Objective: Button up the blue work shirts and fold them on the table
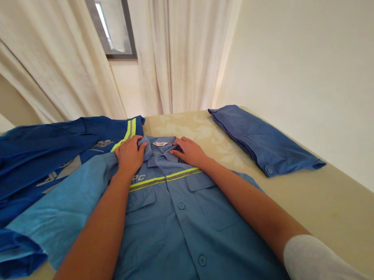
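Note:
A blue button-front work shirt [174,229] lies face up before me, with a yellow-and-grey reflective stripe over the chest and flap pockets. My left hand [130,157] is closed on the left side of its collar, thumb and fingertips at the fabric edge. On the collar's other side, my right hand [191,151] pinches the cloth between thumb and fingers. Between both hands shows a white neck label [159,144]. The left sleeve [69,189] spreads out to the left; my right forearm covers much of the opposite sleeve.
A darker blue garment [49,140] with a reflective stripe lies rumpled at the left, partly under the shirt's sleeve. At the right a folded blue garment [263,141] rests on the beige patterned surface [306,201]. Behind are cream curtains [60,56]; a wall [331,56] borders the right.

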`<state>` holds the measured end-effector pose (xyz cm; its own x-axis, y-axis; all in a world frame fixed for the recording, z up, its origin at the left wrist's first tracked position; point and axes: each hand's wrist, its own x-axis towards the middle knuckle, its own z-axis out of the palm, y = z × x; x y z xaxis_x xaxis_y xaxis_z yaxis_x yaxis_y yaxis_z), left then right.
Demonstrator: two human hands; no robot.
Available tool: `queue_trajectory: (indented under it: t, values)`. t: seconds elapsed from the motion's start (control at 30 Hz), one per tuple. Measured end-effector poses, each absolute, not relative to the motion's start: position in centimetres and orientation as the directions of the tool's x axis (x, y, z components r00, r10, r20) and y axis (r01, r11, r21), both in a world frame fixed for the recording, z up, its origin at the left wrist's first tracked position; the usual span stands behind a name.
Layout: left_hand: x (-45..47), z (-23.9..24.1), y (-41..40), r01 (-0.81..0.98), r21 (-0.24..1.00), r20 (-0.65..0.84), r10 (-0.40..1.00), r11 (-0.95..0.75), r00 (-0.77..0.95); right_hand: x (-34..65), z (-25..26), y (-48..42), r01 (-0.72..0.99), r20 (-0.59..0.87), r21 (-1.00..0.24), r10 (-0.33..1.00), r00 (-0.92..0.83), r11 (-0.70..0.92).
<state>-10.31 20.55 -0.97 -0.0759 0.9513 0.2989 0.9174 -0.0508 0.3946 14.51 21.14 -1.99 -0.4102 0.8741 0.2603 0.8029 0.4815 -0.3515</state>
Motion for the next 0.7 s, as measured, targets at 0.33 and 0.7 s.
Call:
queue_trajectory:
  t: [0.33, 0.7]
  values:
    - [-9.2, 0.8, 20.4, 0.854, 0.225, 0.145, 0.883, -0.469, 0.446, 14.9, -2.2, 21.4, 0.871, 0.289, -0.336, 0.920, -0.266, 0.358]
    - [-9.6, 2.7, 20.1, 0.877, 0.170, -0.051, 0.884, -0.450, 0.464, 14.9, -2.2, 21.0, 0.843, 0.326, -0.357, 0.900, -0.290, 0.401]
